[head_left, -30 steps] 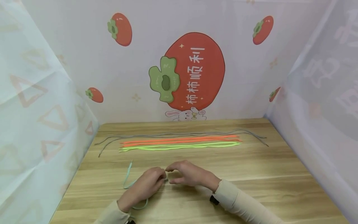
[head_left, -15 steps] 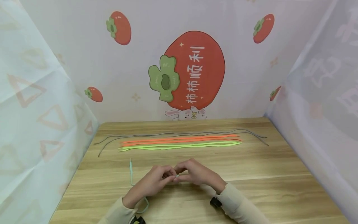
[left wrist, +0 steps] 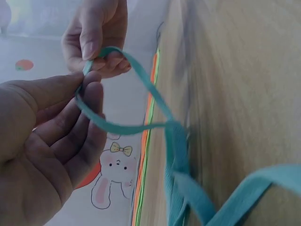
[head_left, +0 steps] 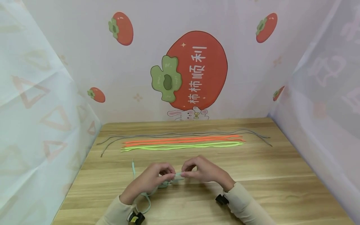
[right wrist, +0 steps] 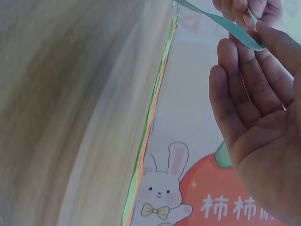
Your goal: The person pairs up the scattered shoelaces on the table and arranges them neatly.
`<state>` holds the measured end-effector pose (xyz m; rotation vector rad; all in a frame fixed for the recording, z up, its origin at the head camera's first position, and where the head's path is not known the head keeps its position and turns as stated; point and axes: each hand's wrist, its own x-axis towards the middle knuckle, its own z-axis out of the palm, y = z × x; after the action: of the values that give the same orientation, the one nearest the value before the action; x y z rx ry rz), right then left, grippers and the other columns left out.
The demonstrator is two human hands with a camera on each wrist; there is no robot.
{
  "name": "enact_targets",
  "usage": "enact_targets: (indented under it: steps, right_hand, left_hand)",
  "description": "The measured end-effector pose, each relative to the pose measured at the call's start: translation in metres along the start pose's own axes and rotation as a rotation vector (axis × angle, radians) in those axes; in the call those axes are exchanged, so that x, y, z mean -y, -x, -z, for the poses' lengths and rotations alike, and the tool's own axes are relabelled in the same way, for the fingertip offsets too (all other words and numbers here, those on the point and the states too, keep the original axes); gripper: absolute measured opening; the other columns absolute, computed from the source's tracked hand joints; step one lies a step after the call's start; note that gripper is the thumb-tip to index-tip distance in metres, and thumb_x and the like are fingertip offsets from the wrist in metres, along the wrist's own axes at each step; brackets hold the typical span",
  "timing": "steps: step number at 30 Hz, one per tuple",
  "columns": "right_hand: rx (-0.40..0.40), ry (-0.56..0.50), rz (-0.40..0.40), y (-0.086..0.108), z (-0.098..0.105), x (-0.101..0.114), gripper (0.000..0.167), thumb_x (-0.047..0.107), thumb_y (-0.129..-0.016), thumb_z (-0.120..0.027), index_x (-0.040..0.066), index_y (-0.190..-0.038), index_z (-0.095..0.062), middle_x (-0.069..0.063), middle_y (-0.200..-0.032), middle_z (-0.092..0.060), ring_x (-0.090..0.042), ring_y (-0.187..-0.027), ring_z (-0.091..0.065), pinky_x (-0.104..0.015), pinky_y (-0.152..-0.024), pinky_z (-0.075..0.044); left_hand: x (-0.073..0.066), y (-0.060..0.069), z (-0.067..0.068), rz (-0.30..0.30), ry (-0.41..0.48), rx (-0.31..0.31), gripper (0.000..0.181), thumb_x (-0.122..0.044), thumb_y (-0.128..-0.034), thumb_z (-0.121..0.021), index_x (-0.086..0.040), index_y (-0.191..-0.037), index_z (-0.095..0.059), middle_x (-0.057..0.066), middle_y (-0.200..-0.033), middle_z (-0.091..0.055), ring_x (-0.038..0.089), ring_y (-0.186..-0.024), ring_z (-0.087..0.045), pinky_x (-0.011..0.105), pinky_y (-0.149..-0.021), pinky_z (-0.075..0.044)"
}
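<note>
Between the two hands runs a flat mint-green shoelace (left wrist: pixel 155 96), raised above the table. The left hand (head_left: pixel 156 176) pinches it between thumb and fingertips. A short way to the right, the right hand (head_left: pixel 203 170) pinches the same lace with thumb and forefinger, as the right wrist view also shows. A loop hangs from the pinched stretch and joins a bunched part (head_left: pixel 163 185) below the left hand. One loose end (head_left: pixel 133 167) lies on the table to the left, and a curl (head_left: pixel 147 206) lies near the left wrist.
Beyond the hands, laces lie lengthwise across the wooden table (head_left: pixel 281 175): yellow-green laces (head_left: pixel 180 146), orange laces (head_left: pixel 180 140) and grey laces (head_left: pixel 180 134). A printed cloth wall (head_left: pixel 135 72) stands behind, with pale sheets (head_left: pixel 42 131) at both sides.
The right hand came to the left hand and took hold of the mint-green lace. Both hands then rose slightly and drew a little apart, with a stretch of lace showing between them.
</note>
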<state>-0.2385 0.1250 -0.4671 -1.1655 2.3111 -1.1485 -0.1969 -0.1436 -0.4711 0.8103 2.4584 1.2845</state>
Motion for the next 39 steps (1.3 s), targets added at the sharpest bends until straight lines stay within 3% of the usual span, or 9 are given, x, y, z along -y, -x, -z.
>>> enact_targets:
  steps: [7, 10, 15, 18, 24, 28, 35, 39]
  right_hand:
    - [-0.010, 0.006, -0.004, 0.004, 0.011, -0.007, 0.022, 0.033, -0.103, -0.071, 0.013, -0.099, -0.080, 0.004, -0.095, -0.079, -0.001, -0.088, -0.071, -0.034, -0.085, -0.061]
    - [-0.029, 0.019, -0.014, 0.007, 0.018, -0.011, 0.021, 0.032, -0.103, -0.072, 0.013, -0.099, -0.080, 0.005, -0.095, -0.079, -0.002, -0.089, -0.071, -0.034, -0.084, -0.061]
    - [-0.052, 0.036, -0.038, 0.013, 0.030, -0.015, 0.013, 0.033, -0.102, -0.072, 0.025, -0.096, -0.080, 0.008, -0.096, -0.078, -0.004, -0.089, -0.071, -0.033, -0.083, -0.060]
    - [-0.072, 0.056, -0.036, 0.016, 0.036, -0.019, 0.011, 0.034, -0.102, -0.072, 0.029, -0.095, -0.078, 0.010, -0.094, -0.077, -0.004, -0.086, -0.069, -0.032, -0.081, -0.059]
    - [-0.100, 0.080, -0.047, 0.020, 0.046, -0.026, 0.010, 0.034, -0.102, -0.072, 0.029, -0.097, -0.079, 0.012, -0.093, -0.076, -0.005, -0.084, -0.068, -0.028, -0.082, -0.058]
    - [-0.109, 0.071, -0.062, 0.022, 0.052, -0.027, 0.009, 0.032, -0.102, -0.072, 0.029, -0.097, -0.079, 0.007, -0.094, -0.078, -0.006, -0.084, -0.069, -0.029, -0.082, -0.058]
    - [-0.133, 0.076, -0.123, 0.026, 0.059, -0.031, 0.012, 0.034, -0.102, -0.072, 0.026, -0.097, -0.079, 0.012, -0.090, -0.075, -0.007, -0.083, -0.067, -0.028, -0.080, -0.056]
    - [-0.148, 0.073, -0.142, 0.029, 0.062, -0.038, 0.013, 0.035, -0.102, -0.072, 0.025, -0.097, -0.078, 0.008, -0.090, -0.075, -0.008, -0.082, -0.066, -0.027, -0.078, -0.055]
  left_hand:
    - [0.013, 0.000, 0.010, -0.060, -0.013, 0.040, 0.018, -0.027, -0.1055, -0.067, -0.010, -0.107, -0.075, -0.004, -0.096, -0.077, 0.004, -0.088, -0.071, 0.024, -0.081, -0.058]
    - [0.019, 0.001, 0.016, -0.051, -0.003, 0.044, 0.021, -0.028, -0.1057, -0.066, -0.009, -0.108, -0.075, -0.005, -0.097, -0.077, 0.008, -0.089, -0.072, 0.025, -0.081, -0.058]
    - [0.025, 0.005, 0.024, -0.019, 0.038, 0.044, 0.024, -0.028, -0.1065, -0.065, -0.007, -0.111, -0.074, 0.002, -0.098, -0.078, 0.023, -0.092, -0.075, 0.031, -0.080, -0.061]
    - [0.028, 0.006, 0.029, -0.021, 0.042, 0.032, 0.023, -0.027, -0.1061, -0.066, -0.006, -0.111, -0.074, 0.004, -0.098, -0.079, 0.023, -0.091, -0.076, 0.032, -0.081, -0.061]
    - [0.037, 0.009, 0.041, -0.029, 0.031, 0.004, 0.020, -0.022, -0.1055, -0.066, -0.004, -0.108, -0.075, 0.002, -0.096, -0.078, 0.015, -0.087, -0.075, 0.028, -0.081, -0.061]
    - [0.043, 0.011, 0.049, -0.018, 0.030, 0.000, 0.020, -0.019, -0.1061, -0.065, -0.002, -0.110, -0.074, 0.007, -0.097, -0.079, 0.019, -0.087, -0.075, 0.030, -0.080, -0.062]
    - [0.055, 0.018, 0.064, 0.005, 0.046, -0.021, 0.019, -0.015, -0.1056, -0.065, 0.001, -0.111, -0.073, 0.010, -0.099, -0.079, 0.023, -0.089, -0.076, 0.031, -0.080, -0.063]
    - [0.063, 0.021, 0.070, 0.021, 0.058, -0.036, 0.020, -0.016, -0.1058, -0.065, 0.002, -0.112, -0.072, 0.018, -0.101, -0.078, 0.029, -0.089, -0.076, 0.038, -0.079, -0.064]
